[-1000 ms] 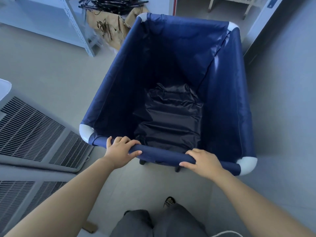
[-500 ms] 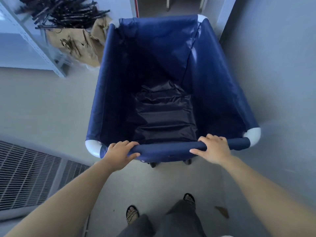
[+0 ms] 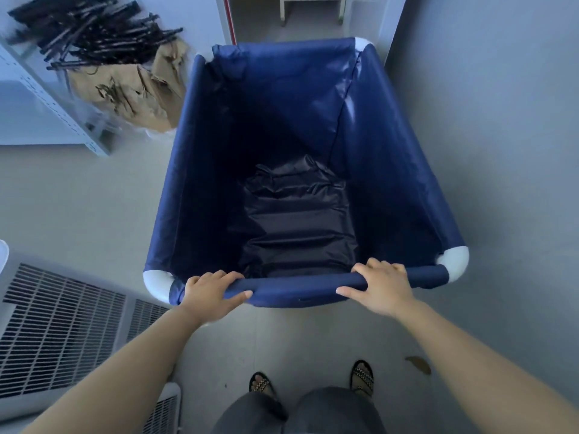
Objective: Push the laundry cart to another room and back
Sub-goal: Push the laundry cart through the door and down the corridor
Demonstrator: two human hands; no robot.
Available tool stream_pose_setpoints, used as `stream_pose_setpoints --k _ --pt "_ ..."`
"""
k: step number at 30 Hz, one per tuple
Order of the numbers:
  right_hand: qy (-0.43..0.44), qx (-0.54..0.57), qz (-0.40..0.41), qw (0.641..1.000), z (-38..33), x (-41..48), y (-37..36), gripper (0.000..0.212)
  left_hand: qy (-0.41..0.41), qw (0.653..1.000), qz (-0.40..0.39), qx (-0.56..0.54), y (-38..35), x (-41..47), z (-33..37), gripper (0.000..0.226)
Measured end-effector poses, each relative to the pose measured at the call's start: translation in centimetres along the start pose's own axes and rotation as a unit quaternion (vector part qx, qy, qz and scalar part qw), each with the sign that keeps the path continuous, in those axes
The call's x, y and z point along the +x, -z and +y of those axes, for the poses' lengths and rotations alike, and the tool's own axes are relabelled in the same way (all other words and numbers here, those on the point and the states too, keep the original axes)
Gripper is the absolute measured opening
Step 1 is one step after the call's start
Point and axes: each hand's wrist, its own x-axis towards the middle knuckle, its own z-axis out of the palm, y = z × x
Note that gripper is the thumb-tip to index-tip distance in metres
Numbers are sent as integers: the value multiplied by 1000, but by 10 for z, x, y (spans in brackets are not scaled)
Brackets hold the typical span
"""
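Observation:
A navy fabric laundry cart (image 3: pixel 401 158) with white corner joints stands in front of me, its far end near a doorway (image 3: pixel 313 17). Inside lies only a black crumpled liner (image 3: pixel 297 220) at the bottom. My left hand (image 3: pixel 210 289) grips the near padded rail (image 3: pixel 300 286) by its left corner, fingers over the top and thumb along the front. My right hand (image 3: pixel 380 285) grips the same rail towards the right corner. Both arms reach forward.
A grey wall (image 3: pixel 501 120) runs close along the cart's right side. Left of the cart are a metal shelf (image 3: pixel 56 114), brown paper (image 3: pixel 131 89) and a heap of black rods (image 3: pixel 84 32). White slatted units (image 3: pixel 59 324) lie at lower left. My sandalled feet (image 3: pixel 313 380) stand behind the cart.
The cart has swung from angled right to nearly straight, pointing at the doorway. The shelf and slatted units have shifted in the view. Both hands keep their hold on the rail.

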Motion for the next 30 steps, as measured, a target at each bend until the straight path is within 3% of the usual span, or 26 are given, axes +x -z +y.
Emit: stream_pose_setpoints --k 3,10,16,30 --pt "0 -9 -14 1000 -10 -12 -6 72 14 1000 -5 -19 -5 -7 2 50" --pt "46 17 -44 998 -12 -26 -13 64 -54 998 -25 -31 -9 -20 -3 50" --pt "61 13 -26 998 -8 -35 -17 69 -53 998 -32 -26 -15 -28 3 46" --pt "65 6 -71 995 75 -40 4 58 -24 999 -11 -47 -36 -36 90 50"
